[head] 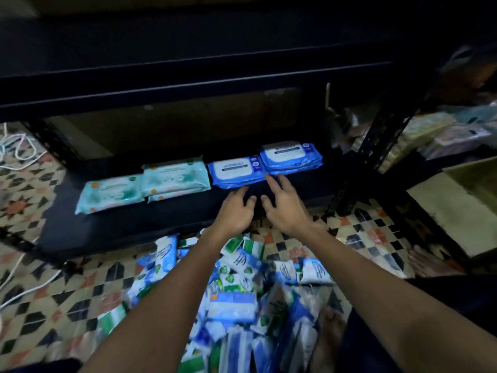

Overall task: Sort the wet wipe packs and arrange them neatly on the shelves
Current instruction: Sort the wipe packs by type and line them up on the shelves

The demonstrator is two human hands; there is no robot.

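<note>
On the black bottom shelf point(150, 224) lie two blue wipe packs: one point(236, 170) in front and a stack of blue packs point(291, 157) behind it to the right. Left of them sit pale green packs, a single one point(110, 193) and a stack point(174, 179). My left hand point(236, 211) hovers with relaxed fingers just before the front blue pack. My right hand point(285, 205) reaches beside it, fingertips at the blue packs' edge; contact is unclear. Both hands hold nothing. A heap of mixed blue, white and green packs point(236, 300) lies on the tiled floor under my arms.
An upper black shelf board point(188, 84) overhangs the bottom shelf. White cables point(18, 154) trail on the floor at left. A second rack point(382, 146) with pale packs stands at right, beside a cardboard box point(462, 208). A bare foot point(427, 262) shows at right.
</note>
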